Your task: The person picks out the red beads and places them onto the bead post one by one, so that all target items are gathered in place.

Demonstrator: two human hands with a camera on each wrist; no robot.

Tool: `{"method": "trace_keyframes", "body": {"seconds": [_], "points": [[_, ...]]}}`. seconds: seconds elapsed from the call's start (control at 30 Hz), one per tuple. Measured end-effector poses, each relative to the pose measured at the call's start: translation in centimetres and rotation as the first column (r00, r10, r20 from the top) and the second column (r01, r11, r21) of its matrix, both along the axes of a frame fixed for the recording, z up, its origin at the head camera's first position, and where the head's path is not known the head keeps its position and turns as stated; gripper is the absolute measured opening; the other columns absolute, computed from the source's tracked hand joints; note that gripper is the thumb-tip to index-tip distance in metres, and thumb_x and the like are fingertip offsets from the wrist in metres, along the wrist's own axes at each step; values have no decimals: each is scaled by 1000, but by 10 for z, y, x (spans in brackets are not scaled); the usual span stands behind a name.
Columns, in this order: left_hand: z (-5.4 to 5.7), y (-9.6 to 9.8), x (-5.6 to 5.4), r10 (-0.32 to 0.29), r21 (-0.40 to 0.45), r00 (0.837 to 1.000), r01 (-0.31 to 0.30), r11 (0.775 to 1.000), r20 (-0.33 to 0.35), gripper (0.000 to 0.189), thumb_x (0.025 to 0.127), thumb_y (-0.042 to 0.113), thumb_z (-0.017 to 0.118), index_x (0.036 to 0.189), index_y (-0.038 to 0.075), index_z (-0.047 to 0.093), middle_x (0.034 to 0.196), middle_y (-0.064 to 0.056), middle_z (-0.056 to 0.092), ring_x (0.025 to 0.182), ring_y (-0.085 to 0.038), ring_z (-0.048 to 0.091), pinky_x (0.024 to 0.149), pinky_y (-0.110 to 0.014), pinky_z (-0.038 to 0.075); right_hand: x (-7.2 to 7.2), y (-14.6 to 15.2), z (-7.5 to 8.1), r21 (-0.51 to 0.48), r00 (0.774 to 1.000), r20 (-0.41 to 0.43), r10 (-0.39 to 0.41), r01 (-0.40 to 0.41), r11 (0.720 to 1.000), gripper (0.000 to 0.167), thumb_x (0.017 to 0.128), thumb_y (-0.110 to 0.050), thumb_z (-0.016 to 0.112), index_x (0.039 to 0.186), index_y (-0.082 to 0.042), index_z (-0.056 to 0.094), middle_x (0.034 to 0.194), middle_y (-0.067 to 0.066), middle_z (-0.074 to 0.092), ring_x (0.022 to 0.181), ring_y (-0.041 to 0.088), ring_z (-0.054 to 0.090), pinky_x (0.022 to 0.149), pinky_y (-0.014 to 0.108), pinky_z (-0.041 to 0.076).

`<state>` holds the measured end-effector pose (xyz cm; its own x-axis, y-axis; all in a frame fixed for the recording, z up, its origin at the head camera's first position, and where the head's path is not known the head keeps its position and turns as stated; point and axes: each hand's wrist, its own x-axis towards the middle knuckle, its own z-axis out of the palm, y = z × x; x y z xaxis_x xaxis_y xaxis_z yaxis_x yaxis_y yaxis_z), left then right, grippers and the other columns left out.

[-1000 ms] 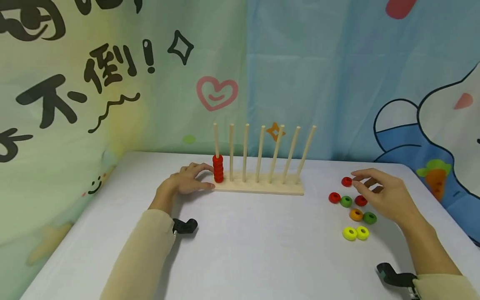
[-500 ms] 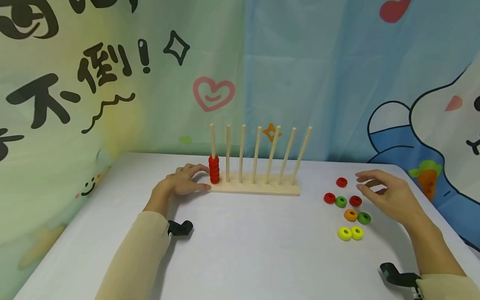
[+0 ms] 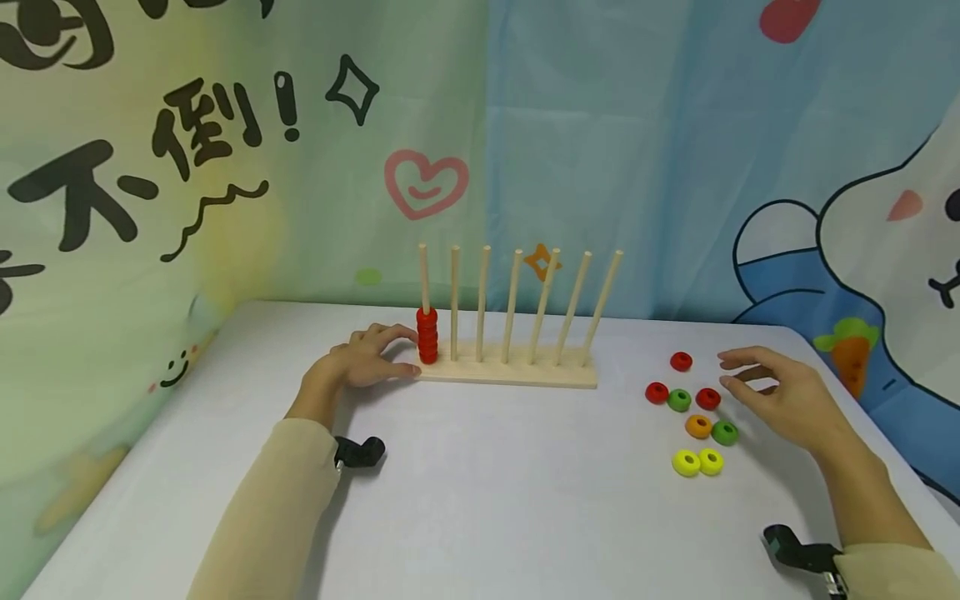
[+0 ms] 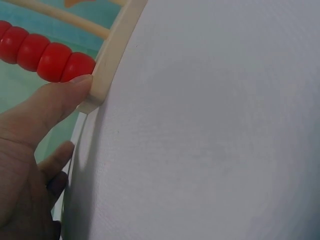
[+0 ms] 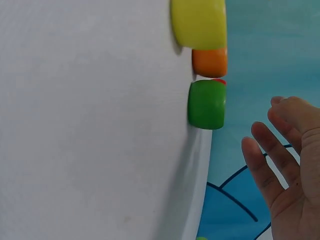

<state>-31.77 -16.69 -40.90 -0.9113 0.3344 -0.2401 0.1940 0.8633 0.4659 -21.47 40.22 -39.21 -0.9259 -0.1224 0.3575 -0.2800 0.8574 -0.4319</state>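
1. Wooden peg rack (image 3: pixel 517 377), left of centre in the head frame, touched at its left end by the left hand (image 3: pixel 366 358), spread part-open; pinched from behind or merely braced, cannot tell.
2. At frame right, right hand (image 3: pixel 783 396) half open, fingers loosely bent, holding nothing, just beside the farthest red bead (image 3: pixel 681 361).
3. Likely trouble: closely set loose beads, like the orange bead (image 3: pixel 698 427), sent rolling by a low fingertip; rack skewed by a shove or slackening on the left.
4. Visible only in left wrist view, upper left: thumb (image 4: pixel 65 95) on the rack's edge, close against the red stack (image 4: pixel 56 62).
5. Eight loose beads in head view; in right wrist view, reds almost wholly hidden.
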Motion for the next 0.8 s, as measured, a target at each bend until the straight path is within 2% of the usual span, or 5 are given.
{"method": "trace_keyframes", "body": {"seconds": [0.17, 0.27, 0.4, 0.57, 0.8], "points": [[-1, 1, -1, -7, 1, 1000, 7, 1000, -7, 62, 83, 63, 64, 138, 41, 44, 152, -7, 32, 134, -36, 30, 99, -67, 29, 0, 3, -4, 1, 999, 40, -22, 22, 1000, 35, 91, -15, 73, 124, -8, 62, 117, 18, 65, 98, 41, 62, 66, 9, 44], [0, 0, -1, -5, -2, 1000, 5, 1000, 2, 63, 83, 63, 64, 138, 41, 44, 153, -8, 32, 135, -37, 29, 100, -67, 29, 0, 1, -7, 4, 996, 79, -35, 35, 999, 36, 92, -18, 72, 125, -9, 61, 119, 19, 63, 101, 43, 61, 72, 30, 56], [2, -1, 0, 1, -12, 1000, -1, 1000, 4, 61, 83, 64, 64, 137, 42, 44, 153, -7, 31, 134, -37, 29, 99, -66, 30, 1, -3, -10, -2, 993, 114, -40, 40, 999, 36, 93, -20, 70, 126, -9, 61, 121, 21, 62, 103, 44, 60, 79, 61, 52], [3, -2, 1, -2, -7, 1000, 2, 1000, -15, 60, 83, 64, 64, 136, 44, 44, 152, -7, 32, 134, -37, 30, 98, -66, 30, 1, -6, -9, 3, 991, 133, -35, 35, 999, 36, 94, -20, 69, 127, -9, 61, 124, 21, 61, 105, 45, 59, 80, 62, 52], [1, 1, 1, -2, -2, 1000, 2, 1000, -3, 60, 84, 64, 64, 137, 43, 44, 153, -8, 32, 134, -37, 29, 98, -67, 30, 0, -3, -11, 12, 986, 168, -9, 7, 1000, 41, 94, -23, 69, 131, -7, 58, 128, 22, 58, 107, 48, 58, 80, 60, 52]]}}
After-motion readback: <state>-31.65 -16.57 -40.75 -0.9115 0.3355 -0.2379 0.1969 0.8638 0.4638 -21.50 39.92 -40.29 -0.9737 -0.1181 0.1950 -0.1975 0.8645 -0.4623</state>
